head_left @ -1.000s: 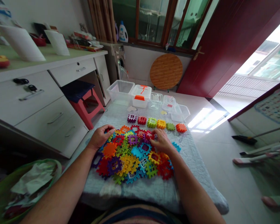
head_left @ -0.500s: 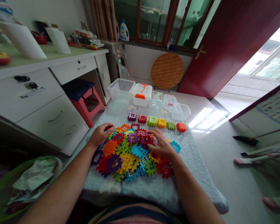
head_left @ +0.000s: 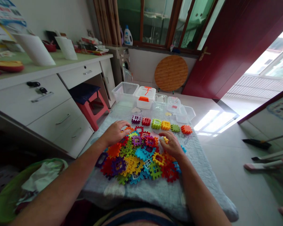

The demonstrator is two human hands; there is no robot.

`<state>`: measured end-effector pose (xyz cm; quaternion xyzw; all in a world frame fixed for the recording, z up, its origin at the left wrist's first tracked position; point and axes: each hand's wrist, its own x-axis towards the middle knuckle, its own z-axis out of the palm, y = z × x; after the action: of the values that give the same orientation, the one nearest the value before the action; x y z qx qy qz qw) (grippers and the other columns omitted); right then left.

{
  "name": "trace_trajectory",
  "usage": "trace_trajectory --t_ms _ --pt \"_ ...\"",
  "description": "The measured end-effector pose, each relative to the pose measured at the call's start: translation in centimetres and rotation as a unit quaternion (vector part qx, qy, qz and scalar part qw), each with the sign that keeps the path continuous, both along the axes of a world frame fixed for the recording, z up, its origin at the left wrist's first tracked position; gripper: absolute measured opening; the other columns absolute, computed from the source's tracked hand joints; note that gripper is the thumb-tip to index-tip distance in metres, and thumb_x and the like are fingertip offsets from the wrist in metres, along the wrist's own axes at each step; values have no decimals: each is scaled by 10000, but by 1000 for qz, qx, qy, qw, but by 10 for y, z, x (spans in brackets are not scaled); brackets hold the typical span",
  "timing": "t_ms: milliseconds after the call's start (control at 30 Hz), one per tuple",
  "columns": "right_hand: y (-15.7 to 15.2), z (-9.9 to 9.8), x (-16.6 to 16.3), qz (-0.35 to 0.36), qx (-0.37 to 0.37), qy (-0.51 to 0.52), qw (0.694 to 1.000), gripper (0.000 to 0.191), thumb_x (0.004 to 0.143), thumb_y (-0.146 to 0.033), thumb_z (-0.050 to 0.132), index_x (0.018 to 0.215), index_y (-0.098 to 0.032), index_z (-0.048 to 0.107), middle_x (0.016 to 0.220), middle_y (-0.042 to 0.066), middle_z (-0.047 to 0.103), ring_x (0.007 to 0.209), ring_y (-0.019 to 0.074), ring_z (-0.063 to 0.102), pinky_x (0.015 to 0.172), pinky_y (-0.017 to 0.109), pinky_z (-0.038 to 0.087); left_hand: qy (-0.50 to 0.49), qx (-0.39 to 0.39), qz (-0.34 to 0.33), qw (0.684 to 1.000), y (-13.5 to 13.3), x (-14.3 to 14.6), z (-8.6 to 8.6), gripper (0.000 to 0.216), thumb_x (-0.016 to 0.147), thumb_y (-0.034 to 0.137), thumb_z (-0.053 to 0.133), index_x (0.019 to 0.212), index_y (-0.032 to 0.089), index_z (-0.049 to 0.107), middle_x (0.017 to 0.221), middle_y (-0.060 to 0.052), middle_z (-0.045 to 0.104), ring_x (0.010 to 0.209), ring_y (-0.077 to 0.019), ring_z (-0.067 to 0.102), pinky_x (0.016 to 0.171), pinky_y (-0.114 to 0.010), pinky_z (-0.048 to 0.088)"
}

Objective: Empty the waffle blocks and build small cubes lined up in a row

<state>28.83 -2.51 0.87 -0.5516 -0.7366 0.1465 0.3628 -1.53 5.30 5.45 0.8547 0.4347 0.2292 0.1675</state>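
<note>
A mixed heap of interlocking plastic blocks point(head_left: 136, 157), in red, orange, yellow, green, blue and purple, is spread over the near half of a table point(head_left: 202, 169) covered with a grey quilted cloth, whose soft surface probably keeps the toothed pieces from sliding.

The left hand point(head_left: 115, 133) is laid palm down on the far left edge of the heap, its fingers point(head_left: 125, 124) loosely extended over an orange piece. Nothing is seen gripped in it, and the flat posture suggests that the heap is being steadied or felt through. The right hand point(head_left: 172, 146) is set on the far right edge of the heap with its fingers curled inward. A small yellow block point(head_left: 165, 140) shows at the fingertips and appears to be pinched by its edge, as a thin piece would have to be to be lifted clear of its neighbours.

Just beyond the heap, apart from it, six single-colour stacks are lined up across the table: purple stack point(head_left: 136, 119), red stack point(head_left: 146, 121), light green stack point(head_left: 156, 123), yellow stack point(head_left: 165, 125), a flatter green stack point(head_left: 175, 128) and orange stack point(head_left: 186, 129). Grouping by colour is thereby kept readable and within reach of both hands.

At the far end, a clear bin point(head_left: 125, 91), a white box with an orange handle point(head_left: 145, 98) and smaller clear containers point(head_left: 174, 102) are set. A pink stool point(head_left: 91, 108) stands to the left.
</note>
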Motion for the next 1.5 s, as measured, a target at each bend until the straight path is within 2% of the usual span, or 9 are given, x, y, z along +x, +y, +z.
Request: trace_trajectory --t_ms 167,300,533,700,800,1000,1167,1367,1500 --pt "2 -5 5 -13 -2 -3 1000 199 777 -172 526 927 -189 655 945 68 664 941 214 595 893 373 452 160 9 -38 986 20 49 -1 290 838 201 478 1051 188 674 1102 -69 701 1022 -199 622 943 -310 458" --pt "2 -7 7 -23 -9 2 1000 190 778 -182 529 916 -191 660 938 66 667 937 212 596 892 371 451 275 -5 -26 961 32 77 -7 286 810 156 508 1033 196 682 1047 -85 719 1009 -211 640 884 -300 484" --pt "4 -7 9 -24 -9 2 1000 180 781 -175 526 898 -193 663 927 66 678 929 208 602 882 365 456 311 -11 -6 950 39 93 -10 313 755 151 575 1040 209 692 1084 -101 709 991 -230 652 811 -293 504" --pt "4 -5 11 -27 -10 3 1000 174 778 -170 529 888 -187 663 918 72 681 920 212 605 877 374 460 309 -13 -10 951 46 89 -6 213 723 134 593 871 216 722 934 -50 732 892 -194 661 764 -248 490" --pt "2 -1 7 6 -15 -14 1000 188 784 -174 550 935 -179 663 945 79 678 949 219 597 888 378 454 288 3 -13 958 45 82 2 199 742 131 573 865 211 707 917 -41 719 885 -184 644 769 -246 477" --pt "-5 7 -5 66 -55 -70 994 332 775 -292 679 1090 -195 640 1007 77 682 978 238 591 905 408 442 220 112 -2 969 16 68 27 129 803 164 551 865 188 662 892 -65 671 891 -215 587 802 -308 454" --pt "-7 7 -13 86 -39 -55 994 352 756 -243 700 1100 -205 635 1049 74 672 1017 242 578 919 412 446 183 165 -48 968 -21 71 39 152 824 129 531 901 189 647 909 -75 636 915 -238 544 828 -364 430" --pt "-10 2 -23 104 -26 24 994 537 751 -245 704 1261 -224 539 1175 79 636 1067 227 578 951 407 456 194 194 -76 959 -44 79 35 142 863 142 514 914 190 637 915 -81 617 930 -244 525 818 -382 411" --pt "-10 3 -19 68 -35 57 995 419 763 -188 616 1181 -188 583 1069 70 675 962 191 623 899 361 479 208 184 -99 955 -52 83 25 175 879 146 496 980 193 631 921 -73 623 917 -241 533 792 -377 410"
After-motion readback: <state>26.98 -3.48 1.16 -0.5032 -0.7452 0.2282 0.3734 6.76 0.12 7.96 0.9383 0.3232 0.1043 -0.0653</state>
